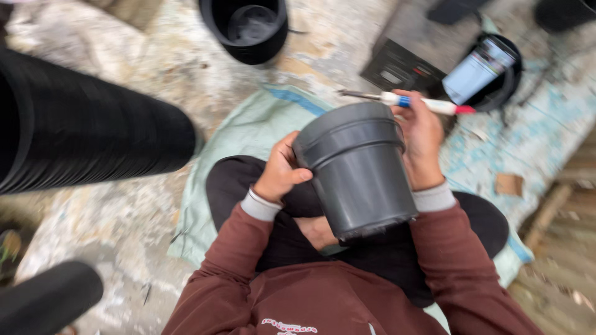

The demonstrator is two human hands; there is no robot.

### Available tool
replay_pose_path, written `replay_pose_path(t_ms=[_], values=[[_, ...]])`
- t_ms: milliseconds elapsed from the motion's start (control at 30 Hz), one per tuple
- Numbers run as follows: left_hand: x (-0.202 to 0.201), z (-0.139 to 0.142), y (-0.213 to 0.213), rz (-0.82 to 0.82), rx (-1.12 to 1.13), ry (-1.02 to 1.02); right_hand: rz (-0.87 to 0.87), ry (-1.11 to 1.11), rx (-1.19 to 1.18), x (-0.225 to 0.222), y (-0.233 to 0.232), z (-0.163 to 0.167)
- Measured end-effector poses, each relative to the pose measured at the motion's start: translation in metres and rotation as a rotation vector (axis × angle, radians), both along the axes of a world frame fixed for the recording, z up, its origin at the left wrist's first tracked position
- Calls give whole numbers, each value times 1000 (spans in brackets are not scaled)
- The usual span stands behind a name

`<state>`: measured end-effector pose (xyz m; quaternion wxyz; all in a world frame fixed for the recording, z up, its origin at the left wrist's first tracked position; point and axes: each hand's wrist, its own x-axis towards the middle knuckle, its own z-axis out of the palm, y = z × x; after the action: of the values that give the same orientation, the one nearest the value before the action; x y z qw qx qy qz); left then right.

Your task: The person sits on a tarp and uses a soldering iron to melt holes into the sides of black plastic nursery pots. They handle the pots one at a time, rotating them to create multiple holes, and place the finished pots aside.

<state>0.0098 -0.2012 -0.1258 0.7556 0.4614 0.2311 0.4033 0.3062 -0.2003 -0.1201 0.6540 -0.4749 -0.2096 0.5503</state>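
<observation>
Maroon sleeves (434, 267) with grey cuffs fill the bottom of the frame, above crossed legs in black trousers. At centre, a grey plastic pot (359, 167) is held tilted over the lap. The left hand (280, 170) grips its rim, thumb pressed on the lip. The right hand (422, 139) steadies the far side while clasping a white-handled tool (413, 101) with a blue band and red tip. A long stack of black pots (87, 124) lies at left; another black pot (248, 28) stands at top centre.
</observation>
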Motion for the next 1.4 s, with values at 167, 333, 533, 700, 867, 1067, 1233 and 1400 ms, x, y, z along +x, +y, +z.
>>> replay_pose_path(t_ms=[167, 333, 533, 700, 867, 1067, 1233, 1400], values=[[-67, 110, -25, 530, -33, -98, -46, 48, 171, 2, -7, 20], [-161, 231, -49, 1030, 573, -81, -36, 39, 233, 2, -12, 33], [-209, 304, -65, 1456, 1214, 1004, -15, 18, 262, -1, -14, 29], [-230, 311, -67, 1211, 1354, 1886, -16, -19, 258, 0, -14, 24], [-220, 304, -61, 1147, 1367, 1847, -6, -36, 259, -3, -14, 28], [-181, 290, -19, 1484, 1819, 1363, -33, -3, 257, -8, -11, 35], [-117, 245, 34, 1018, 1819, 1246, -53, -18, 231, -11, -9, 39], [-59, 200, 120, 766, 1785, 1201, -48, -50, 265, -11, -9, 40]])
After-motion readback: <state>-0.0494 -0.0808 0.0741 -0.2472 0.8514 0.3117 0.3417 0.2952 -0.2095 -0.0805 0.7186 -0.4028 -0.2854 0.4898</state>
